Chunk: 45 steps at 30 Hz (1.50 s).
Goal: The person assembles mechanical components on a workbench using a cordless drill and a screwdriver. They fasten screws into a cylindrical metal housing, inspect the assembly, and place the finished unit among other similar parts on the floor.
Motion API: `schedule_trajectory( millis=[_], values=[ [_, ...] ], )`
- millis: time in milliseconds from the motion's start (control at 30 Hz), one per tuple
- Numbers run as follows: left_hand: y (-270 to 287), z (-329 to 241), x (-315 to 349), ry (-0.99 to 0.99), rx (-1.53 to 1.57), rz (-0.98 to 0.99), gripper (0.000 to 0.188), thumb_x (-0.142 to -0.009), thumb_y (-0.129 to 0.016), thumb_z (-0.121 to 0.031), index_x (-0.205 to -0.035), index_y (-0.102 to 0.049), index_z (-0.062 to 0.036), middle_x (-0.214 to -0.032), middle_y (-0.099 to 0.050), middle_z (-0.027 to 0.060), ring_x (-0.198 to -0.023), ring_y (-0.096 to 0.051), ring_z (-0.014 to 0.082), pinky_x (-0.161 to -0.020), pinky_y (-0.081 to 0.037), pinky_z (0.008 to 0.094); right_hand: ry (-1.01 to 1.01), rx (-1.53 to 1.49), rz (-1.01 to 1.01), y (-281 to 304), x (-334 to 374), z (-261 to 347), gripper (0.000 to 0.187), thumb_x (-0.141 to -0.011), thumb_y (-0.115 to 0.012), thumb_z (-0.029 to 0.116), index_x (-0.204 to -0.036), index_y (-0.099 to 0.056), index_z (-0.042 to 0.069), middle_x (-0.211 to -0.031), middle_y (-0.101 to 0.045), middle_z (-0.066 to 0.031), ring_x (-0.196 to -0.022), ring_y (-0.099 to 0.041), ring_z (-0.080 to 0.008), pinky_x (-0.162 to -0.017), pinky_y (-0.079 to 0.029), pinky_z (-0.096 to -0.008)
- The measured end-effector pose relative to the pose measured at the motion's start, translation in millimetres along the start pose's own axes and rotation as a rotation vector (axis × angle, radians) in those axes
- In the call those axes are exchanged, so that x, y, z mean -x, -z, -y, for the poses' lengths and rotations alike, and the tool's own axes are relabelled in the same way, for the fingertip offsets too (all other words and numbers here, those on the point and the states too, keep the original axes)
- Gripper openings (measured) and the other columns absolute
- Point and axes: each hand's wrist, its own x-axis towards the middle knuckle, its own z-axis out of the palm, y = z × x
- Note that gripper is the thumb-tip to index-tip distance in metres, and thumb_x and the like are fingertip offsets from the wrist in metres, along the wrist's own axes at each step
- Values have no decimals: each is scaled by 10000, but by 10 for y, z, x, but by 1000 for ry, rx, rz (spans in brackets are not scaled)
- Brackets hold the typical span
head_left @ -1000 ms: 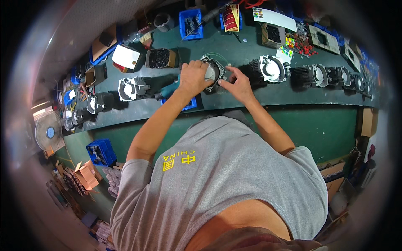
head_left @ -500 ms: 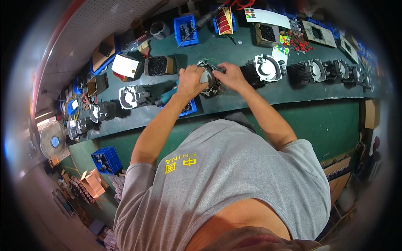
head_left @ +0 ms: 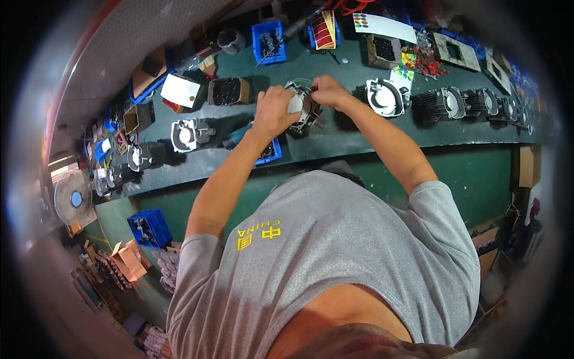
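On the green workbench (head_left: pixel 239 128), a finned metal motor housing (head_left: pixel 308 113) with a pale round face stands right before me. My left hand (head_left: pixel 274 110) is closed around its left side, fingers over the top edge. At the housing's far right corner, the fingers of my right hand (head_left: pixel 329 93) are pinched together; whatever they hold is too small or hidden. A thin green wire loop (head_left: pixel 304 80) lies just behind. Beside my left wrist, a teal power tool (head_left: pixel 235 137) rests partly covered, next to a blue bin of dark small parts (head_left: pixel 269 154).
More housings line the bench: one to the right (head_left: pixel 384 97), several farther right (head_left: pixel 448 103), others on the left (head_left: pixel 186 136). Behind are a cardboard box of black screws (head_left: pixel 227 91), a blue bin (head_left: pixel 267 43), a sticker stack (head_left: pixel 323 30) and red-tipped parts (head_left: pixel 431 67).
My right hand has shifted slightly up at the housing's far right corner, its fingers now drawn together. The left hand keeps its hold, and more of the pale face shows.
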Motion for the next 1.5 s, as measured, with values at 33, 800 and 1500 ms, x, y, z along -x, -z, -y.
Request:
schedule_trajectory(
  millis=[33, 800, 1500],
  values=[
    [-1, 22, -35, -9, -7, -8, 386, -707, -815, -249, -1027, -706, -63, -980, -652, 127, -1018, -608, 335, -829, -451, 462, 35, 33, -34, 2, -9, 24, 321, -723, -815, 243, -909, -711, 4, -823, -705, -117, -756, -664, -228, -674, -523, -357],
    [1488, 246, 1032, 533, 528, -447, 460, -762, -860, -146, -1150, -700, 42, -1021, -728, 80, -854, -605, 111, -822, -504, 264, 203, -264, -135, -10, 815, 412, 211, -916, -710, 156, -1005, -731, -34, -817, -726, -75, -736, -626, -109, -685, -506, -288],
    [736, -144, 3488, 882, 1914, -1446, 471, -947, -694, -411, -1289, -547, -123, -1149, -643, 16, -1010, -620, 152, -821, -540, 339, 318, -323, 595, -1531, 1174, 1664, 146, -935, -696, 103, -1019, -739, -8, -867, -687, 18, -782, -587, -57, -721, -475, -225]
  ],
)
